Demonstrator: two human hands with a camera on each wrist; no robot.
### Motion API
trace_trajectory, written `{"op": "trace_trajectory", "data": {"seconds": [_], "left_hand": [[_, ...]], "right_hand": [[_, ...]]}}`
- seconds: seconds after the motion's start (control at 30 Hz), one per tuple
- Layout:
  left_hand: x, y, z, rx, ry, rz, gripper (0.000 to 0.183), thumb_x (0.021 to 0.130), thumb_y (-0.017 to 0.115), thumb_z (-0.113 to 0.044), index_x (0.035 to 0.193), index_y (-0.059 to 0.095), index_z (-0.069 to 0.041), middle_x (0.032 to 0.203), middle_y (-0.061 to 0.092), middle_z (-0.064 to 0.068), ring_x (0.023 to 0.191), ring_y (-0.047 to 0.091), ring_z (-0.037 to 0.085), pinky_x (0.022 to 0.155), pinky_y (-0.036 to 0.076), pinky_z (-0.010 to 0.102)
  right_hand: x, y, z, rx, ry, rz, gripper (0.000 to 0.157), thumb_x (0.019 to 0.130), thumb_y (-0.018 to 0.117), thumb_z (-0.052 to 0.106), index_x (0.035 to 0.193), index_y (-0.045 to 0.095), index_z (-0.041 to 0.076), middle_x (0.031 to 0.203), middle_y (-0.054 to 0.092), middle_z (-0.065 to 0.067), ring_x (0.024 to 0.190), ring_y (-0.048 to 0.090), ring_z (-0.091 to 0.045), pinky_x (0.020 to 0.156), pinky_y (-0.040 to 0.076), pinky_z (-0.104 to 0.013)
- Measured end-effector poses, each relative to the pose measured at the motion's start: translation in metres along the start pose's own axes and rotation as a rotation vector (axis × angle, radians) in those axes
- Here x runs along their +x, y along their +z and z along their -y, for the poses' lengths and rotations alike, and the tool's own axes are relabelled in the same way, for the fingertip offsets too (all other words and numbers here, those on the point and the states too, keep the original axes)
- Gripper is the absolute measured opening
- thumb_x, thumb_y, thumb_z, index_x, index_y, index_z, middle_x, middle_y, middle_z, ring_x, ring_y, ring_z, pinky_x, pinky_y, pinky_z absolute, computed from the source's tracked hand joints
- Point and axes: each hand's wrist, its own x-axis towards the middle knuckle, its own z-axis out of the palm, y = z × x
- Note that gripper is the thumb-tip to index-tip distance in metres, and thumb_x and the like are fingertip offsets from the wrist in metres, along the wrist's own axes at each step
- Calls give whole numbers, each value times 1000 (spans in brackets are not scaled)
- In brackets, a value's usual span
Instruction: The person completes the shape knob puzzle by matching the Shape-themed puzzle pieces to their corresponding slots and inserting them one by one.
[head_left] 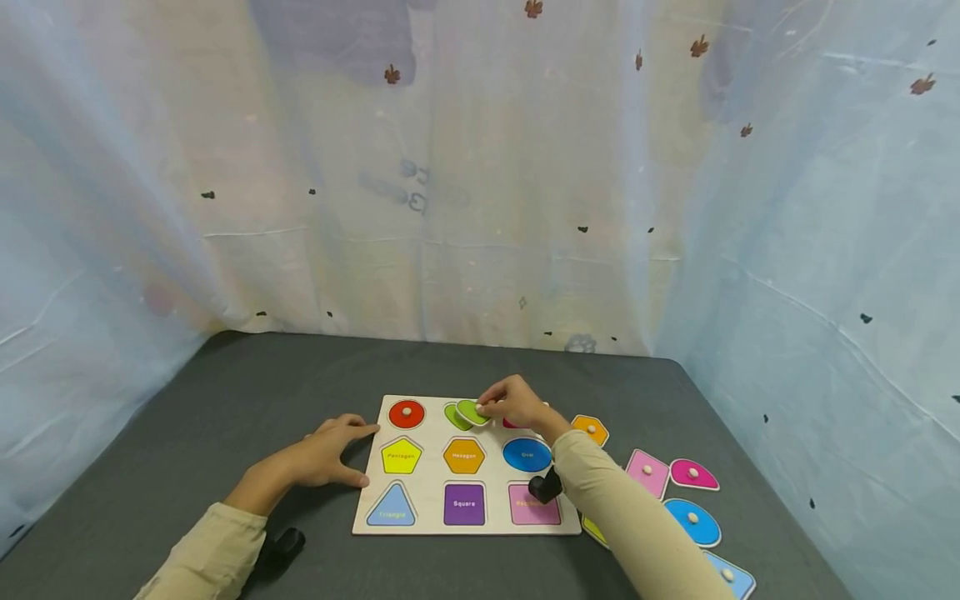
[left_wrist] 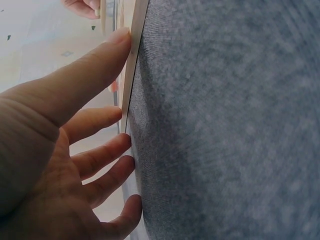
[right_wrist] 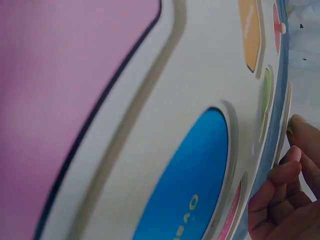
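A wooden shape board (head_left: 431, 479) lies flat on the dark table, with coloured recesses in rows. My right hand (head_left: 517, 404) pinches the white knob of a green puzzle piece (head_left: 471, 412), tilted over the board's green recess (head_left: 453, 417) and partly covering it. In the right wrist view, that green recess (right_wrist: 265, 102) shows, and the held piece appears edge-on beside my fingers. My left hand (head_left: 330, 452) rests at the board's left edge, thumb and fingers spread and fairly straight. The left wrist view shows the thumb tip (left_wrist: 120, 36) against the board's side.
A red round piece (head_left: 407, 414) with a knob sits in the board's far left corner. Right of the board lie loose knobbed pieces: orange (head_left: 588, 428), pink (head_left: 647, 472), magenta (head_left: 693, 474), blue (head_left: 693, 522) and light blue (head_left: 731, 577). My right forearm partly hides a yellow piece (head_left: 595, 532).
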Motion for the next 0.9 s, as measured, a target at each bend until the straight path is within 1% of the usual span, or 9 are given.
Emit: {"op": "trace_trajectory", "data": {"seconds": [0.13, 0.23, 0.47, 0.67, 0.9], "left_hand": [[-1, 0, 0, -3, 5, -4, 89, 74, 89, -37, 150, 50, -11, 148, 45, 19, 133, 41, 44, 103, 26, 81], [-1, -1, 0, -2, 5, -5, 89, 74, 89, -37, 150, 50, -11, 147, 45, 19, 133, 41, 44, 103, 26, 81], [-1, -2, -1, -10, -3, 11, 90, 75, 89, -37, 150, 49, -11, 148, 44, 20, 135, 40, 44, 104, 25, 82], [-2, -3, -2, -18, -11, 21, 90, 75, 90, -36, 151, 48, -12, 150, 43, 20, 137, 38, 45, 104, 23, 83], [-2, -1, -1, -6, 0, -1, 89, 75, 89, -35, 150, 49, -11, 148, 44, 20, 134, 40, 44, 104, 26, 81]], "right_hand": [[4, 5, 1, 4, 6, -5, 15, 91, 75, 9, 100, 79, -3, 82, 67, -10, 71, 51, -12, 59, 40, -21], [7, 9, 3, -3, 29, -8, 14, 91, 75, 9, 99, 79, -1, 80, 65, -7, 68, 49, -13, 56, 39, -21], [13, 18, 4, -44, 74, -21, 10, 89, 77, 9, 95, 79, 1, 77, 62, -3, 71, 49, -14, 59, 40, -21], [16, 23, 8, -44, 115, -24, 9, 88, 77, 8, 94, 79, 1, 79, 63, -5, 72, 50, -16, 59, 42, -21], [17, 26, 12, -45, 146, -12, 9, 89, 76, 8, 95, 78, 2, 84, 62, -6, 78, 52, -17, 62, 44, -21]]}}
